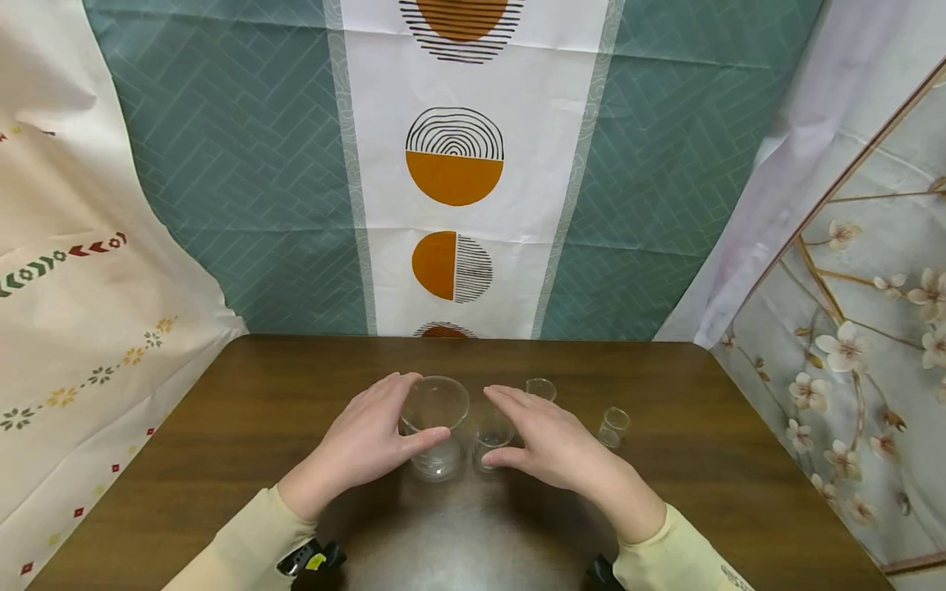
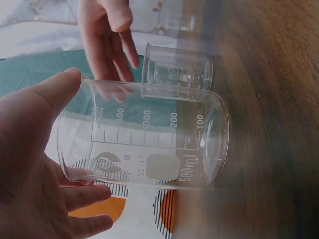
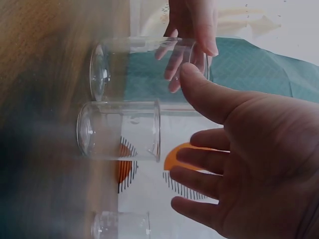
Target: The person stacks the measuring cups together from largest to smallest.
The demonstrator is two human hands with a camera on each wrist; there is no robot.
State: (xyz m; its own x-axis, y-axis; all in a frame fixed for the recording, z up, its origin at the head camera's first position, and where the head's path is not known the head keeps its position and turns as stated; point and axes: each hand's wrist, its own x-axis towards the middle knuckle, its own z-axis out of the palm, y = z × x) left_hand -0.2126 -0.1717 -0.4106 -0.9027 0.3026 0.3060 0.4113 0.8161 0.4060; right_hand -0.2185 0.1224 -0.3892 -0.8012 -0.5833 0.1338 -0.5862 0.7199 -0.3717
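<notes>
A clear 500 ml glass beaker [image 1: 434, 465] with white markings stands upright on the table. My left hand [image 1: 369, 435] spans its upper part, thumb on the near side and fingers round the rim, as the left wrist view shows. Just right of it stands a smaller glass beaker [image 1: 493, 428]. My right hand [image 1: 550, 435] is held beside and above this second beaker, fingers spread and thumb apart; in the right wrist view a gap shows between the fingers and its rim. The right hand holds nothing.
Behind my right hand stands a still smaller beaker [image 1: 541, 387], partly hidden. Farther right is the smallest glass beaker [image 1: 614, 428]. The brown wooden table [image 1: 296, 369] ends at a patterned curtain [image 1: 458, 82], with cloth hanging on both sides.
</notes>
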